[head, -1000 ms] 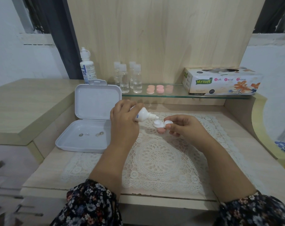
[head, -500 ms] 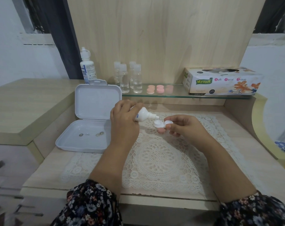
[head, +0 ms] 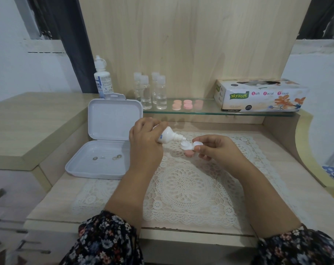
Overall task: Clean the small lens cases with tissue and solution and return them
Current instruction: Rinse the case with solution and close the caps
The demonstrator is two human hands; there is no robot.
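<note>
Left hand (head: 145,144) tips solution bottle (head: 168,135) over lens case (head: 191,145).

The lens case (head: 189,145) is white with a pink cap beneath; more pink caps (head: 187,104) sit on the shelf. The mat (head: 185,180) is cream lace, the sleeves (head: 107,241) dark floral.

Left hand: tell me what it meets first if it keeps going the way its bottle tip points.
The left hand aims the small bottle rightward; first comes the open lens case held by the right hand. Depth looks aligned, not certain.

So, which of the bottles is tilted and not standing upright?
The small white bottle in the left hand, tipped toward the open lens case. The others stand upright at the back.
</note>
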